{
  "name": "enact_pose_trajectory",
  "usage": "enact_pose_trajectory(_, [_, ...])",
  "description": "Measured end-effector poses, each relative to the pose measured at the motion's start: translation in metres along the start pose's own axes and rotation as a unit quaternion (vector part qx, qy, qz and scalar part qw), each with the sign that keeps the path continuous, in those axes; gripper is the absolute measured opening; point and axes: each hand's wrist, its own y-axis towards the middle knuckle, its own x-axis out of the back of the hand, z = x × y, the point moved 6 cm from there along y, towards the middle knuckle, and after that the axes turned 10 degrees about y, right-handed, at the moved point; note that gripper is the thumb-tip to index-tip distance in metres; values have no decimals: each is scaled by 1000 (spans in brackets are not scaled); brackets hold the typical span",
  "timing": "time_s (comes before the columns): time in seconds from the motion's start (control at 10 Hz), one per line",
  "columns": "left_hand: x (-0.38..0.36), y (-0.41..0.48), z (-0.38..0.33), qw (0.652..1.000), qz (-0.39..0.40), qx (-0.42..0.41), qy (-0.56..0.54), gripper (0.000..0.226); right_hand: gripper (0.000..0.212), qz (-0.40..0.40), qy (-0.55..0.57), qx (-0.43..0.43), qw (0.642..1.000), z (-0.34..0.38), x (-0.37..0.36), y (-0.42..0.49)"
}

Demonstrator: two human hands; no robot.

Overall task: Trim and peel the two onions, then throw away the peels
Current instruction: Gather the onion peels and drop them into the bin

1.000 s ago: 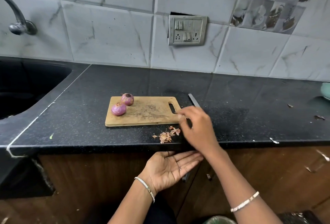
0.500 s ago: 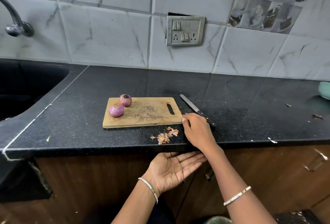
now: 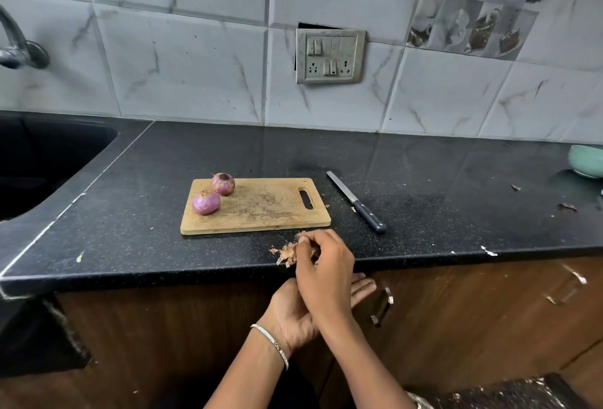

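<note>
The 2 peeled, purple onions lie on the left end of the board, the far onion at its back edge and the near onion just in front and to the left of it, the 2 close together or just touching. The board lies flat on the black desk, its handle slot at the right end.

The peels lie in a small brown heap at the desk's front edge, just in front of the board's right corner. The right hand is on the heap from the right, its fingers curled round part of it, while some peels show to the left of the fingertips. The left hand sits just below the desk's edge under the right hand, palm up, fingers straight and holding nothing.

The knife lies on the desk just right of the board, blade pointing away and handle towards the front. A few scraps lie further right on the desk, near a green bowl at the frame's edge. The sink is at the left, with a tap above it. A switch plate is set in the tiled wall behind.
</note>
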Motion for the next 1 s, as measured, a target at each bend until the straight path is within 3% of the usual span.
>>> enact_pose_trajectory(0.2, [17, -15, -12, 999, -51, -8, 2, 49, 14, 61, 51, 30, 996, -1, 12, 31])
enact_pose_trajectory(0.4, [33, -26, -25, 995, -93, -2, -21, 55, 33, 174, -34, 43, 983, -8, -15, 37])
enact_pose_trajectory(0.6, [30, -44, -39, 994, -93, -48, -11, 43, 41, 174, -78, 83, 978, 6, -37, 20])
enact_pose_trajectory(0.8, [38, -44, -43, 987, -143, -74, 12, 43, 7, 122, -40, 127, 984, 15, -27, -9])
enact_pose_trajectory(0.9, [41, -43, -45, 984, -146, -87, 44, 30, 6, 116, -15, 122, 986, 19, -16, -24])
enact_pose_trajectory(1.0, [38, -39, -44, 991, -100, -78, 46, 33, 6, 109, 38, 103, 988, 25, -2, -18])
